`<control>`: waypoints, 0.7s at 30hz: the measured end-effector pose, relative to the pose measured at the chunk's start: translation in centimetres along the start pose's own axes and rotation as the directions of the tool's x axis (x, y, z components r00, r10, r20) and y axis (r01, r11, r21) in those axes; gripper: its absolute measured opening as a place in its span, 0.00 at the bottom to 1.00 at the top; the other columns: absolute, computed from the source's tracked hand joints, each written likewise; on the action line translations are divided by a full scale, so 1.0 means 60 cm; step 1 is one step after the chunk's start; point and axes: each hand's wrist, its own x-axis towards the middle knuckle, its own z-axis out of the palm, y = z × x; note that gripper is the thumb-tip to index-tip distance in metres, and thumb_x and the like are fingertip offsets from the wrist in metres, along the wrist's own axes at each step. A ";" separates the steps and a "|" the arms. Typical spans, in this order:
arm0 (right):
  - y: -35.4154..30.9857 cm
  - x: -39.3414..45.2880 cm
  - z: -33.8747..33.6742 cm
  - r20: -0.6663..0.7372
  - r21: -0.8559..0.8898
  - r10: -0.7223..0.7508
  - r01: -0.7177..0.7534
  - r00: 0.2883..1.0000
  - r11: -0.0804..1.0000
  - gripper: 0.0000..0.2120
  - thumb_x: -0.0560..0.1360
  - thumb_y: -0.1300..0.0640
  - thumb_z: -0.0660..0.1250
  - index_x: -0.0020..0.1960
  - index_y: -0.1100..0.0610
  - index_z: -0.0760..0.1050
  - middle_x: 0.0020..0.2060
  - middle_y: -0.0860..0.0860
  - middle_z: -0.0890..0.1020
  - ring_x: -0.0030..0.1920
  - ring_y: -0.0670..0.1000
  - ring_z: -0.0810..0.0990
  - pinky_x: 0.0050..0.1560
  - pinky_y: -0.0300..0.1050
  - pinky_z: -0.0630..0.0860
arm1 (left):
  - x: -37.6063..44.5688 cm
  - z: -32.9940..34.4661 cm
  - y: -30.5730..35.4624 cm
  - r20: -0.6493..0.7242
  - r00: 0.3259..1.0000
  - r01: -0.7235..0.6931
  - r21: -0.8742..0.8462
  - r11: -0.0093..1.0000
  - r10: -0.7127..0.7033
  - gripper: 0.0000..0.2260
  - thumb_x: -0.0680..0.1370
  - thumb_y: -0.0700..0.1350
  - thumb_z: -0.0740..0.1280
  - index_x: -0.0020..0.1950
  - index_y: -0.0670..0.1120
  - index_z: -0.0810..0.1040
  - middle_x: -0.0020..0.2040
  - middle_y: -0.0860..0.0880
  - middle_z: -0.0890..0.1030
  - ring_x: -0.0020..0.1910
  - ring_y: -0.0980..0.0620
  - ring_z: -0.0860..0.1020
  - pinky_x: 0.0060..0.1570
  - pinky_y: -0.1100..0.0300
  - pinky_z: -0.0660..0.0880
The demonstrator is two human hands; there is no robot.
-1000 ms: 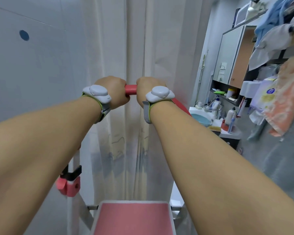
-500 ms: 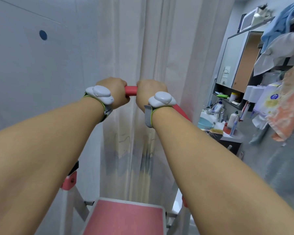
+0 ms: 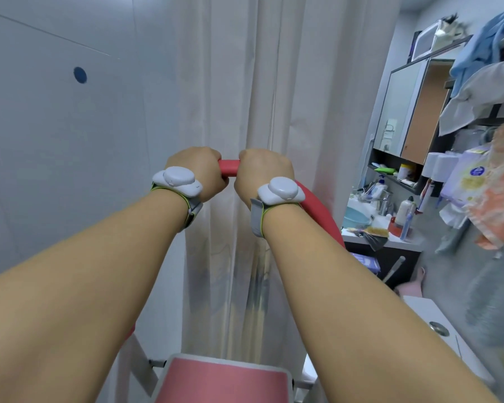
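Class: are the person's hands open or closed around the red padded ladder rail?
Closed: both the left hand and right hand curl round the red padded ladder rail.

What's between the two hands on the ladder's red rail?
Head view: only a short bare stretch of the red rail between left hand and right hand, both gripping it; the white curtain hangs behind.

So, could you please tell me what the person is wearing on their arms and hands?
No sleeves or gloves show, so the left hand and the right hand are uncovered. Each wrist carries a rounded white plastic pod on a grey strap edged in yellow-green. The left wristband and the right wristband look alike, and no cables are visible.
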 end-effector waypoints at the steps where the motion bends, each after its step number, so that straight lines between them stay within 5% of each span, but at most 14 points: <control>1: 0.000 0.000 0.001 -0.004 0.002 0.001 -0.001 1.000 1.000 0.08 0.70 0.63 0.61 0.42 0.51 0.72 0.27 0.47 0.67 0.34 0.52 0.73 0.34 0.42 0.67 | -0.001 0.002 -0.001 -0.017 1.000 -0.001 -0.004 1.000 0.001 0.07 0.70 0.46 0.63 0.32 0.49 0.68 0.29 0.50 0.74 0.27 0.50 0.71 0.29 0.62 0.62; 21: 0.014 -0.005 0.027 -0.210 -0.022 -0.020 0.016 0.978 1.000 0.08 0.65 0.64 0.61 0.37 0.52 0.68 0.24 0.47 0.59 0.28 0.53 0.65 0.31 0.42 0.58 | -0.015 0.014 0.007 -0.155 0.988 -0.008 0.040 0.999 0.014 0.08 0.69 0.47 0.65 0.32 0.49 0.68 0.27 0.51 0.71 0.28 0.47 0.70 0.27 0.62 0.59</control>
